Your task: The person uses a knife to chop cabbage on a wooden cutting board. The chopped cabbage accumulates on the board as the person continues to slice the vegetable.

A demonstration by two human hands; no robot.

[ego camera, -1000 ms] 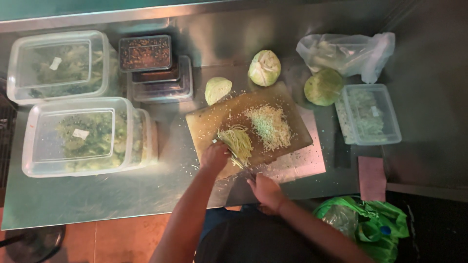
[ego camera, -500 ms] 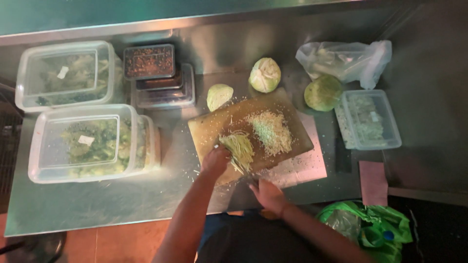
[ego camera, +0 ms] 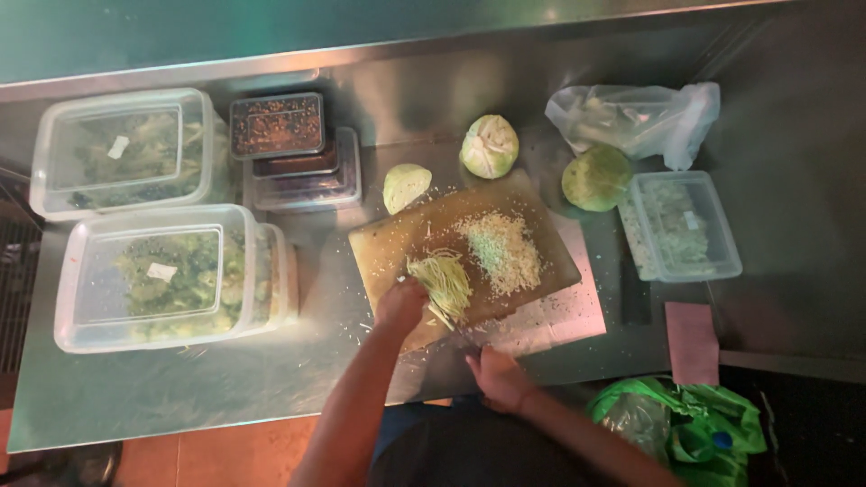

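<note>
Brushed, faintly reflective metal across the bench [ego camera: 180, 397]. Matt, worn wood on the cutting board [ego camera: 388, 243], dusted with moist, stringy shredded cabbage [ego camera: 505, 252]. Clear, glossy plastic on the lidded containers [ego camera: 135, 149]. Thin, crinkled, translucent film on the plastic bag [ego camera: 631, 117]. Waxy, smooth leaf on the cabbage half [ego camera: 490, 146]. Flat, matt pink on the cloth [ego camera: 692, 343].

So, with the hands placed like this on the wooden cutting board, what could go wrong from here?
1. The left hand presses the pale green cabbage piece close to where the right hand works; fingers could get cut.
2. The wooden cutting board lies askew on the steel counter; it might slip.
3. The shredded cabbage pile may scatter further.
</note>
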